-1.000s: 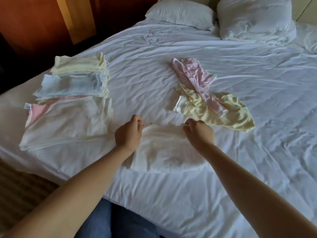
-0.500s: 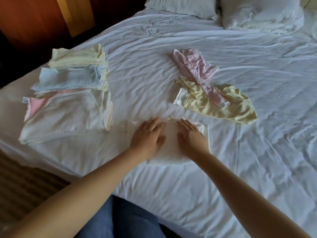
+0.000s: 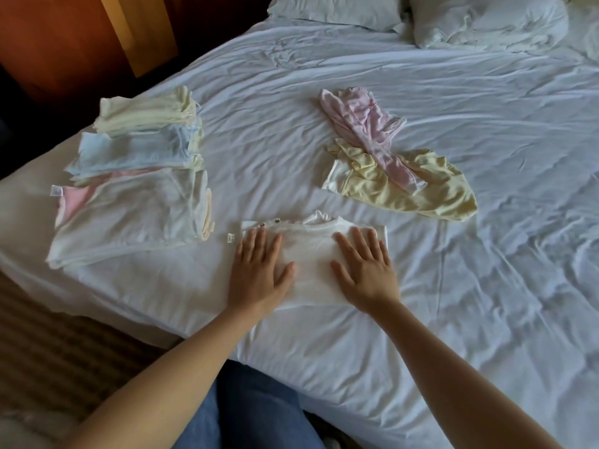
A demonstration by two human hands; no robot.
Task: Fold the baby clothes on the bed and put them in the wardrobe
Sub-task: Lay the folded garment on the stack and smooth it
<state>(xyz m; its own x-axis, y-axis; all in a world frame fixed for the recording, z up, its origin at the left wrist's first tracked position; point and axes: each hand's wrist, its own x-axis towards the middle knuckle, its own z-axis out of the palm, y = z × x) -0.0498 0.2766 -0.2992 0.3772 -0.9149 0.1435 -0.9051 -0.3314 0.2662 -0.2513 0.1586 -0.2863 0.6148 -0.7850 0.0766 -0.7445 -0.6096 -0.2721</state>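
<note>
A folded white baby garment (image 3: 312,260) with two small snaps lies near the front edge of the bed (image 3: 486,254). My left hand (image 3: 259,270) presses flat on its left part, fingers straight. My right hand (image 3: 366,270) presses flat on its right part. Beyond it lie an unfolded yellow garment (image 3: 405,186) and, across that, a crumpled pink garment (image 3: 366,124). At the left stands a spread of folded clothes (image 3: 136,176): white and pink in front, pale blue behind, pale yellow at the back.
Two white pillows (image 3: 486,17) lie at the head of the bed. Dark wooden furniture (image 3: 64,43) stands beyond the bed's left side. Patterned carpet (image 3: 58,351) shows at the lower left, and my jeans-clad legs (image 3: 246,409) are against the bed's front edge.
A second ago both hands pinched the white garment's far edge. They have since laid it down folded and spread apart, flat on top of it.
</note>
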